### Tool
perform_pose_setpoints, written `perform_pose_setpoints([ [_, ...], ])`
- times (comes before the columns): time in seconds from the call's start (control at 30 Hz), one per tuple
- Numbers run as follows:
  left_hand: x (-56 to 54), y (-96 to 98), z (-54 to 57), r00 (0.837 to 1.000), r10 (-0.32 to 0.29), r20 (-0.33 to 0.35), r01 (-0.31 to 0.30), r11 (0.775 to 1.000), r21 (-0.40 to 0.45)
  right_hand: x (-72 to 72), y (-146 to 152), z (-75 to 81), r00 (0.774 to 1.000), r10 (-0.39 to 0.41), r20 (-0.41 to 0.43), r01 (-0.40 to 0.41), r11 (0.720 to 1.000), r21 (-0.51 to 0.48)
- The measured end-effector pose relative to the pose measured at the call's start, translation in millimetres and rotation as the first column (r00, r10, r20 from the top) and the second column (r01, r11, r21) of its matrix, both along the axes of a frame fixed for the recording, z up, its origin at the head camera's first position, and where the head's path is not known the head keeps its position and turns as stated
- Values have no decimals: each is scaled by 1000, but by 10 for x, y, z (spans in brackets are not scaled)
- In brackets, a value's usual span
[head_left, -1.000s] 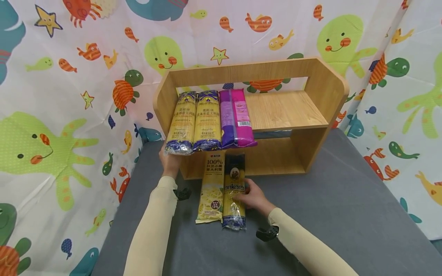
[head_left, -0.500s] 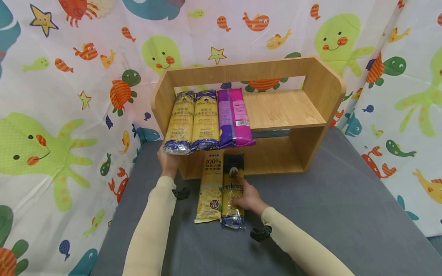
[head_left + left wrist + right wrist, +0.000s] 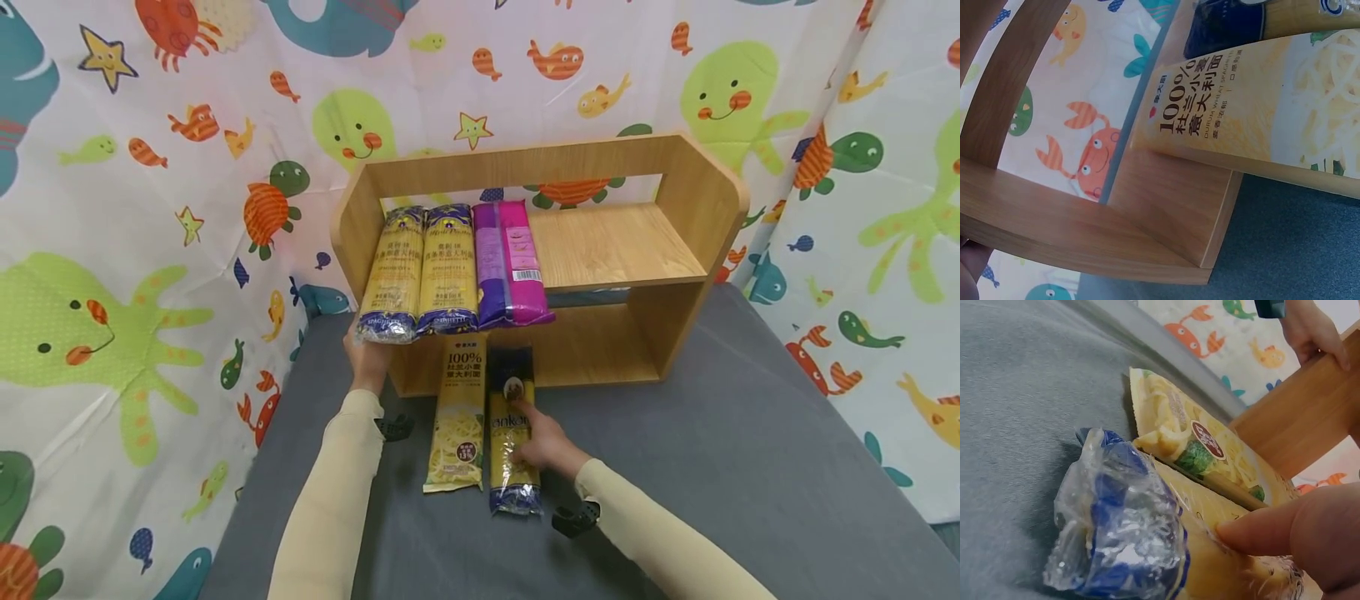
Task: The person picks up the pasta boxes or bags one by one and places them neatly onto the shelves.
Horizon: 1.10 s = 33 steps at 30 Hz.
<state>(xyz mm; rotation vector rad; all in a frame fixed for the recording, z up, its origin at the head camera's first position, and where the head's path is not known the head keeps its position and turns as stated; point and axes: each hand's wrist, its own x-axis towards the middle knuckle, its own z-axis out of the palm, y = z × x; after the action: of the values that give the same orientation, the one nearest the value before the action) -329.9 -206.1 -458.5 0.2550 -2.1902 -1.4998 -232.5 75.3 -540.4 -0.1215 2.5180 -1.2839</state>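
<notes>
My left hand (image 3: 369,354) grips the lower left side panel of a small wooden shelf (image 3: 611,246); in the right wrist view its fingers (image 3: 1333,347) curl over the panel's edge. My right hand (image 3: 549,442) holds a blue-and-gold spaghetti pack (image 3: 513,475) from its right side, the thumb pressing its clear wrapper in the right wrist view. This pack lies with its far end at the shelf's lower level and its near end out over the grey cloth. Left of it, a narrow gap away, lies a yellow spaghetti pack (image 3: 457,417), also jutting out from the lower level.
Two gold-and-blue spaghetti packs (image 3: 390,275) and a pink-purple pack (image 3: 512,267) lie side by side on the upper level, overhanging its front edge. Grey cloth (image 3: 675,492) covers the table. A sea-animal curtain (image 3: 420,79) hangs behind and at both sides.
The blue-and-gold spaghetti pack has shifted slightly right, widening the gap to the yellow pack. My right hand's index finger now lies further along its top. The left hand keeps its hold on the shelf.
</notes>
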Motion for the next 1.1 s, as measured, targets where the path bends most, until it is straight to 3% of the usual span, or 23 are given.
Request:
perform_pose_setpoints([
  [0.2, 21, 1, -18, 1000, -8, -6, 8, 1000, 20, 117, 121, 5, 1000, 1, 10, -1, 999, -35],
  [0.43, 15, 6, -4, 999, 1, 33, -1, 1000, 1, 244, 313, 12, 1000, -24, 20, 26, 995, -98],
  [0.67, 25, 18, -1, 1000, -10, 19, 10, 1000, 12, 342, 516, -33, 999, -35, 35, 39, 992, -117],
  [1.1, 23, 13, -10, 1000, -26, -15, 27, 999, 46, 568, 942, -54, 998, 54, 33, -46, 978, -205],
])
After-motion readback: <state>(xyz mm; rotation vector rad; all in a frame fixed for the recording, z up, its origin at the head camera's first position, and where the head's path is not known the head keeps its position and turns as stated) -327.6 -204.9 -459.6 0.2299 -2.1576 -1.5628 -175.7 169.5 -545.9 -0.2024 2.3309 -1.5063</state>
